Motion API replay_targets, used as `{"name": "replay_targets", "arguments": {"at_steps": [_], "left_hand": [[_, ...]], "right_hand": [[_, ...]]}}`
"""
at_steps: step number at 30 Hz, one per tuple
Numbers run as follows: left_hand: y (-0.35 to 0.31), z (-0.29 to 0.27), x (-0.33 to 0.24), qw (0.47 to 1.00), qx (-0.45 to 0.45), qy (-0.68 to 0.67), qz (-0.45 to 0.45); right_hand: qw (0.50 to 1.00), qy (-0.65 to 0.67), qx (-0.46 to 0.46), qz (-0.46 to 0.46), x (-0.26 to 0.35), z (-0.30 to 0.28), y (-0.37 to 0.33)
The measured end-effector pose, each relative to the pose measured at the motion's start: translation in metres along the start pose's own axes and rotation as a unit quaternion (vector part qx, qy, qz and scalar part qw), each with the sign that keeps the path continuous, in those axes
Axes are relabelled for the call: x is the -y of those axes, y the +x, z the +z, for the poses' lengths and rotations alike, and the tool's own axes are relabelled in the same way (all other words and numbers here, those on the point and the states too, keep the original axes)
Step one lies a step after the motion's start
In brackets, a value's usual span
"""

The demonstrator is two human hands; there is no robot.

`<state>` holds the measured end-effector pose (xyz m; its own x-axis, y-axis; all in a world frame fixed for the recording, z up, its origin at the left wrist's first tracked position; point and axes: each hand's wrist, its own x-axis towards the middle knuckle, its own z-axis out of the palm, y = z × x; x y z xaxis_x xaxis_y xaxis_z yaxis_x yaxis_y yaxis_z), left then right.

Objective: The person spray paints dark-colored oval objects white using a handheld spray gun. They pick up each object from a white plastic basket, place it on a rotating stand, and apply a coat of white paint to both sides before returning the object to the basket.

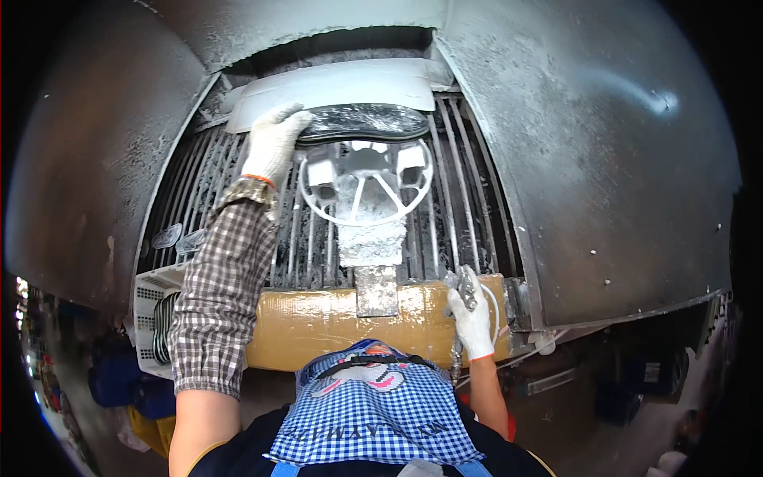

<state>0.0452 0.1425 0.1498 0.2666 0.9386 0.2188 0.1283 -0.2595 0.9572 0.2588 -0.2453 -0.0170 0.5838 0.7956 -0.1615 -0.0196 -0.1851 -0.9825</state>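
In its white knit glove, my left hand grips the left end of a glossy black shoe sole. The sole lies crosswise at the far side of a white wire-rimmed wheel that carries two block-shaped supports. Low on the right, my gloved right hand is wrapped around a metal spray gun, whose nozzle end points away from me. A pale hose curves beside that hand. The palm side of both hands is hidden.
Metal bars form a grate under the wheel. Behind it leans a pale sheet. Steel booth walls rise on both sides. A brown taped ledge runs along the front. A white basket of dark pieces stands left.
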Motion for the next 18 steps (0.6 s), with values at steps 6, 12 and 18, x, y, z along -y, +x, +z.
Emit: {"name": "replay_targets", "arguments": {"at_steps": [6, 12, 18], "left_hand": [[0.004, 0.000, 0.003, 0.989, -0.032, 0.143, 0.012], [0.011, -0.005, 0.016, 0.978, -0.047, 0.200, 0.017], [-0.007, -0.007, 0.056, 0.989, -0.131, 0.056, 0.033]], "right_hand": [[0.999, 0.002, 0.008, 0.031, 0.010, 0.001, -0.004], [1.000, -0.001, 0.012, 0.014, 0.017, 0.004, -0.005], [0.999, -0.019, -0.011, -0.045, 0.019, 0.001, -0.007]]}}
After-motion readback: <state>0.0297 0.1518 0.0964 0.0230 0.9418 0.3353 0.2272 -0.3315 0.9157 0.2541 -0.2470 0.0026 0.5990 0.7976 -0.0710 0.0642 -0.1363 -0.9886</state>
